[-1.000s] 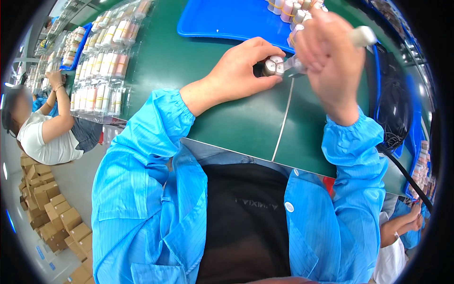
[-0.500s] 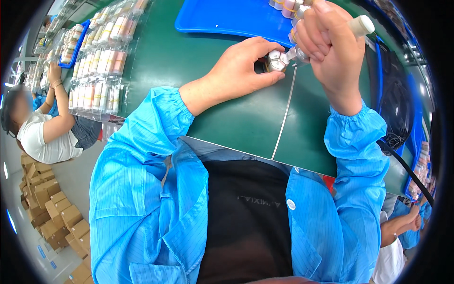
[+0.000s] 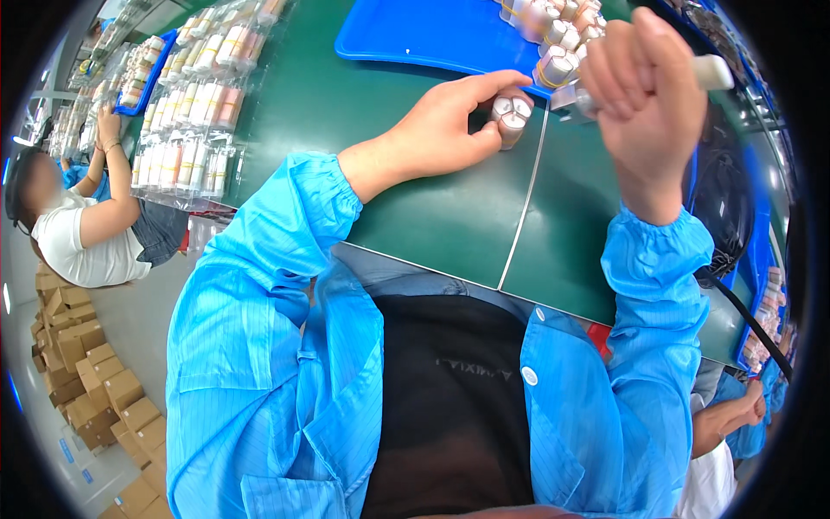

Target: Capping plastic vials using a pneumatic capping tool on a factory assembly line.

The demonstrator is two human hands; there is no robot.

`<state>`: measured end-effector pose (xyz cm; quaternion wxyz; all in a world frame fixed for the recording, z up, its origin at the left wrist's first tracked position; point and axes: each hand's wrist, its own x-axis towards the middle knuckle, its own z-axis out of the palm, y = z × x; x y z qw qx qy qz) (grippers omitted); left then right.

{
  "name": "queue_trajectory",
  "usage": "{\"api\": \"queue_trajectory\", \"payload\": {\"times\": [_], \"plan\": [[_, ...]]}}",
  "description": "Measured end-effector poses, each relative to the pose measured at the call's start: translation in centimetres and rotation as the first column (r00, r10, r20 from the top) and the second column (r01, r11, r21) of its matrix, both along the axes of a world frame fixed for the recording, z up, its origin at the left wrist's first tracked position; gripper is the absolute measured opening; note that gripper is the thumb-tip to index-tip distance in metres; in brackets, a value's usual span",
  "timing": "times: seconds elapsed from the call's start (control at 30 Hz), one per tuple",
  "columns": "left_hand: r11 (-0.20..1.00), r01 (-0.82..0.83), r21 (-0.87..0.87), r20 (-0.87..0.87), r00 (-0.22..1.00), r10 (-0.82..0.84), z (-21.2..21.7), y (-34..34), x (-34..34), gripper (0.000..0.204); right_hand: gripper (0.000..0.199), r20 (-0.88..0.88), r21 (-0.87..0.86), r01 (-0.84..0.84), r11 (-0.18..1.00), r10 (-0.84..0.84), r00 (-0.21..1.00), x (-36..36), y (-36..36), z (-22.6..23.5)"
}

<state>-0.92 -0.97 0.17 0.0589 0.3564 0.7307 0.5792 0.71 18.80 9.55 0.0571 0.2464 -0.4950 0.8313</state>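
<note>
My left hand (image 3: 437,128) is closed around a small bundle of white-ended tubes (image 3: 512,111), which stands upright on the green table with its round ends up. Thumb and fingers press on its sides. To the right, my right hand (image 3: 644,117) is raised in a fist around a tool with a thick whitish round handle (image 3: 713,73). The handle's end sticks out on the right; a clear or shiny tip shows on the left, blurred. The tool is apart from the bundle. Just beyond my hands, several similar tube bundles (image 3: 558,65) with yellow bands lie by the blue tray.
The blue tray (image 3: 406,35) lies at the far middle of the green table (image 3: 432,216). Clear-wrapped packs of tubes (image 3: 186,147) stand in rows at left. A black plastic bag (image 3: 724,195) is at right. Co-workers sit at both sides; cardboard boxes (image 3: 91,372) pile up at lower left.
My right hand has drawn the tool away from the bundle, toward the right. The left hand still holds the bundle, which now shows more clearly.
</note>
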Motion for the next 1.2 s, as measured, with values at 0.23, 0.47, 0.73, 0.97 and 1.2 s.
{"api": "queue_trajectory", "payload": {"times": [0.23,0.47,0.73,0.97,1.2], "plan": [[0.977,-0.121,-0.175,-0.227,0.971,0.080,0.6,0.3,0.8,0.052,0.038,-0.692,-0.474,-0.829,0.296,0.457,0.559,-5.6,-3.4,-3.8],[0.976,-0.093,-0.195,-0.252,0.967,0.042,0.4,0.5,0.4,0.045,0.035,-0.647,-0.397,-0.764,0.509,0.435,0.626,-6.1,-3.4,-5.7],[0.981,-0.110,-0.160,-0.299,0.953,0.058,0.0,0.6,0.1,0.042,0.040,0.047,0.267,0.062,0.962,-0.078,0.996,0.0,-1.6,-2.0],[0.945,0.118,0.306,0.576,0.767,-0.282,1.0,-1.1,-2.3,0.044,0.041,-0.039,0.014,0.214,0.977,-0.213,0.976,-0.2,2.2,1.4],[0.903,0.134,0.408,0.647,0.655,-0.390,3.7,-2.5,-3.8,0.047,0.040,-0.078,0.094,0.175,0.980,-0.168,0.983,0.9,0.3,1.8]]}}
